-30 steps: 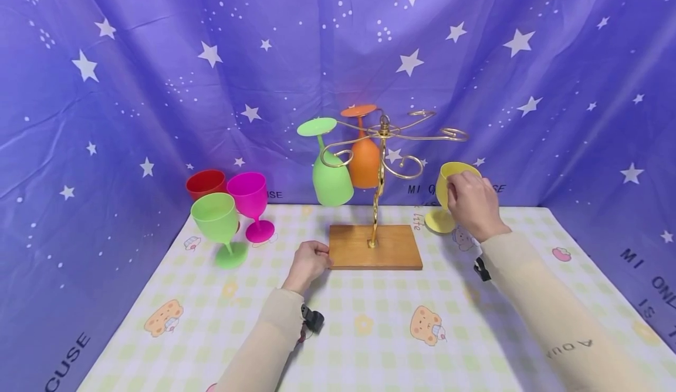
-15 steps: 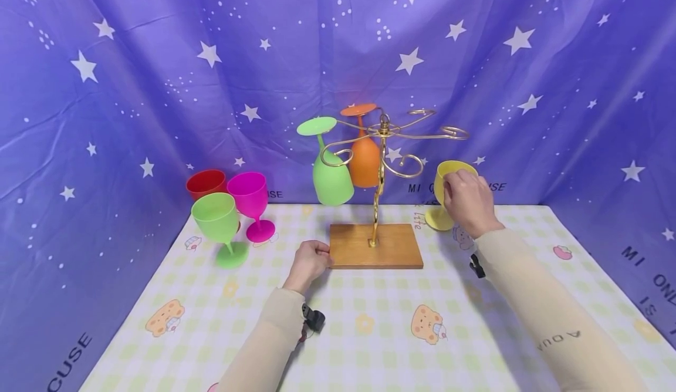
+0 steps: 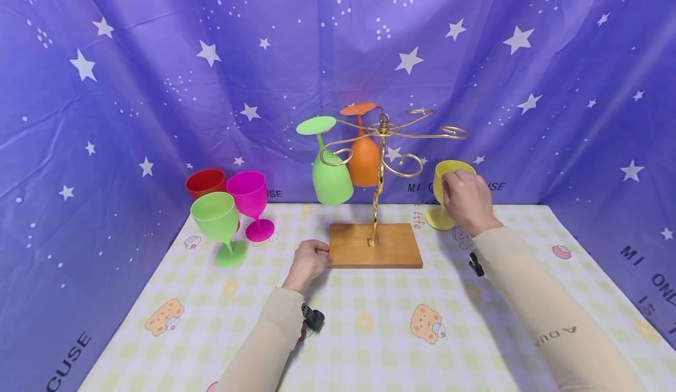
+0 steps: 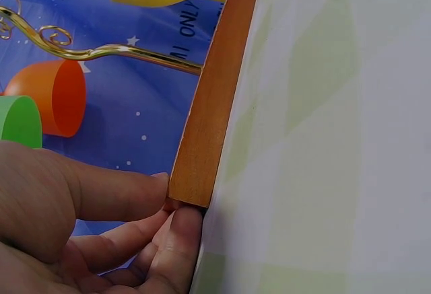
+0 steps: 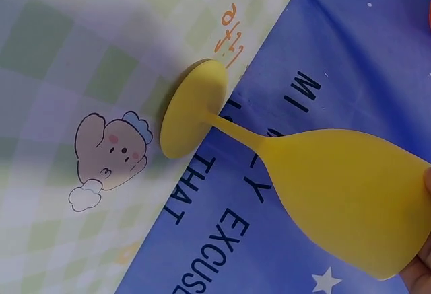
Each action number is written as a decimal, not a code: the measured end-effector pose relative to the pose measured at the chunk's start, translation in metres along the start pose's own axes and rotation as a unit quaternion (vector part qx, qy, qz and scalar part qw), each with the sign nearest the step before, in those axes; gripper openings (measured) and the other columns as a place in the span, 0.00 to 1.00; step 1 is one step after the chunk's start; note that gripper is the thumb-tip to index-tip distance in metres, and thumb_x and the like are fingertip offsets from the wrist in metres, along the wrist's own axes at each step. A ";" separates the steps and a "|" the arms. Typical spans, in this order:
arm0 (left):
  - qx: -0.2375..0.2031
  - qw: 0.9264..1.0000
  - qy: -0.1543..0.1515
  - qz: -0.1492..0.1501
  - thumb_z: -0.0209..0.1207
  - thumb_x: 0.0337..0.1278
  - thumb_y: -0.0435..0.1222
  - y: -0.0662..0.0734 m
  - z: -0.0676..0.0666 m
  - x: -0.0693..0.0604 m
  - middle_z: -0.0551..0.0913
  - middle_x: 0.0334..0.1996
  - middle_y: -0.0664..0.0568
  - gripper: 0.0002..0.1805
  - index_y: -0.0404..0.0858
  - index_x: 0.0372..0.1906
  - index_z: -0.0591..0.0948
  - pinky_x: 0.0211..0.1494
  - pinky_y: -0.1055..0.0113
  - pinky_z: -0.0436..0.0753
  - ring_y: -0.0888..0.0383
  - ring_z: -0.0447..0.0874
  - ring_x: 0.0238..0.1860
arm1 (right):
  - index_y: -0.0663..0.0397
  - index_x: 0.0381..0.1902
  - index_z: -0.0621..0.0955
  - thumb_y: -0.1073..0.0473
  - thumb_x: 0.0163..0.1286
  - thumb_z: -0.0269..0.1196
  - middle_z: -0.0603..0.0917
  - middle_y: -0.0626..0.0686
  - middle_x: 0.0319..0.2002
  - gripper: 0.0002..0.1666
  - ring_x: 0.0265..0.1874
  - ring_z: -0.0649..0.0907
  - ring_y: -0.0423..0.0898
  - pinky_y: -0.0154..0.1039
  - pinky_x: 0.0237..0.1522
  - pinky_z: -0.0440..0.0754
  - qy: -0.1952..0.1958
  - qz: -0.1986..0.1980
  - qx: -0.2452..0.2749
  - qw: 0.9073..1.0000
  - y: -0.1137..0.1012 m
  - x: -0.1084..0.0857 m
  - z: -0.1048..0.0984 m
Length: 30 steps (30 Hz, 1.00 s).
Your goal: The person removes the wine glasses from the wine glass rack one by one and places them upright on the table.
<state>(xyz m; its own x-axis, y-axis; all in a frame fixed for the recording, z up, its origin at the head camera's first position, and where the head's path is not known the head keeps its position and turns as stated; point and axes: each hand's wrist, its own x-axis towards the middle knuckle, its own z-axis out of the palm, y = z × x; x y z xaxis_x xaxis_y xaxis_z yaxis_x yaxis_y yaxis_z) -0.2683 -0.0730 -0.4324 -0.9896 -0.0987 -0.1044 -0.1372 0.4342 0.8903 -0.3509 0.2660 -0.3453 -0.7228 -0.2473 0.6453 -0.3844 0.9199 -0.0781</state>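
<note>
Shifted slightly left since a second ago: the yellow goblet (image 5: 303, 176) and right hand (image 3: 470, 200). Far side of the table (image 3: 369, 345), right of the gold rack (image 3: 382, 156), that hand's fingers clamp the goblet's bowl; the left hand (image 3: 307, 264) pinches the wooden base (image 3: 396, 248) near-left.

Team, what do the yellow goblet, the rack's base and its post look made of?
Yellow goblet: probably plastic, satin-matte; opaque, evenly coloured, only soft highlights.
Base: likely wood, smooth, perhaps varnished; warm brown with a light sheen. Veneer can't be ruled out.
Post: looks like polished gold-toned metal; bright, sharp reflections. Solid or plated, can't tell.
</note>
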 end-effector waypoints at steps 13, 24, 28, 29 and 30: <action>-0.001 1.000 -0.004 0.002 0.64 0.44 0.23 -0.001 -0.001 0.000 0.83 0.27 0.50 0.12 0.31 0.38 0.82 0.33 0.68 0.76 0.59 0.78 0.27 | 0.65 0.42 0.80 0.68 0.63 0.59 0.80 0.61 0.35 0.10 0.36 0.78 0.59 0.53 0.42 0.73 -0.023 -0.001 -0.021 1.000 -0.005 0.001 0.001; 0.003 1.000 -0.003 -0.006 0.64 0.45 0.24 -0.001 0.001 0.000 0.81 0.27 0.51 0.12 0.31 0.39 0.82 0.31 0.69 0.76 0.59 0.77 0.27 | 0.66 0.42 0.80 0.69 0.60 0.60 0.80 0.62 0.35 0.12 0.36 0.78 0.59 0.54 0.43 0.73 -0.020 0.008 -0.007 1.000 -0.005 -0.003 -0.004; 0.000 1.000 -0.004 -0.006 0.64 0.46 0.24 -0.001 0.001 0.001 0.81 0.27 0.50 0.12 0.31 0.39 0.82 0.30 0.69 0.76 0.59 0.77 0.27 | 0.66 0.44 0.79 0.68 0.60 0.60 0.80 0.63 0.38 0.13 0.40 0.77 0.61 0.56 0.48 0.72 -0.011 0.014 0.003 1.000 -0.005 -0.003 -0.005; -0.001 1.000 -0.004 -0.006 0.64 0.46 0.24 -0.001 0.001 0.001 0.81 0.27 0.50 0.12 0.31 0.39 0.82 0.30 0.69 0.76 0.59 0.77 0.27 | 0.67 0.45 0.79 0.68 0.61 0.60 0.79 0.64 0.39 0.14 0.42 0.77 0.61 0.57 0.49 0.72 -0.010 0.016 0.004 1.000 -0.005 -0.003 -0.006; -0.001 1.000 -0.003 -0.005 0.64 0.46 0.24 0.000 0.001 0.001 0.81 0.27 0.50 0.11 0.31 0.39 0.82 0.30 0.69 0.75 0.59 0.77 0.27 | 0.67 0.45 0.79 0.68 0.61 0.60 0.79 0.64 0.41 0.14 0.43 0.77 0.62 0.57 0.50 0.71 -0.009 0.017 0.006 1.000 -0.006 -0.003 -0.006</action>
<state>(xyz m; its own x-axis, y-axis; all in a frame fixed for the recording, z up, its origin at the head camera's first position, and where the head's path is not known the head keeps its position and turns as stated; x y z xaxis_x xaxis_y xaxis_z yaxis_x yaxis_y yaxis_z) -0.2688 -0.0724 -0.4333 -0.9886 -0.0967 -0.1157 -0.1464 0.4323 0.8898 -0.3427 0.2636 -0.3423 -0.7454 -0.2216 0.6288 -0.3670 0.9237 -0.1095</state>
